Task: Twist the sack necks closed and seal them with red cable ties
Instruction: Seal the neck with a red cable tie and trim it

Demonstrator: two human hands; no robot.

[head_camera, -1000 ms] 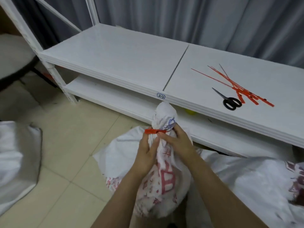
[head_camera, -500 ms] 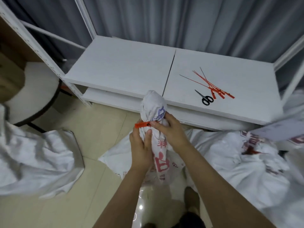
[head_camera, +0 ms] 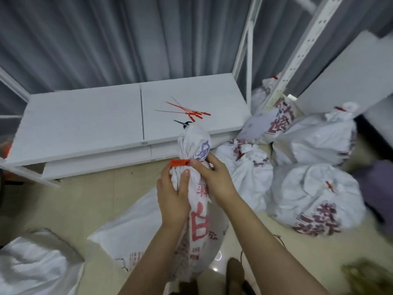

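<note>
**Both my hands at the neck of the sack**

My left hand (head_camera: 172, 202) is wrapped round the twisted neck of the white sack (head_camera: 198, 222). Its fingers are curled behind the cloth and its thumb lies up the front, just below the red cable tie (head_camera: 180, 163). My right hand (head_camera: 215, 178) comes in from the other side. Its thumb and forefinger are closed together in a pinch on the tie where it circles the neck. The flat tag end of the tie sticks out to the left, past my left thumb. Above the tie, the gathered top of the sack bunches upright.

The sack stands on the tiled floor (head_camera: 74, 209) in front of me, with red printed characters down its front. It sits just before the front edge of the low white shelf (head_camera: 85, 124).

Loose red cable ties (head_camera: 188, 111) lie in a fan on the shelf's right-hand board, near its front edge. Scissors (head_camera: 183, 123) lie just beside them, partly hidden behind the sack's top.

To my right, beyond the end of the shelf, tied sacks (head_camera: 314, 201) are heaped on the floor, several with red ties at their necks. Another white sack (head_camera: 32, 269) lies at the lower left. A grey curtain (head_camera: 106, 39) hangs behind the shelf.
</note>
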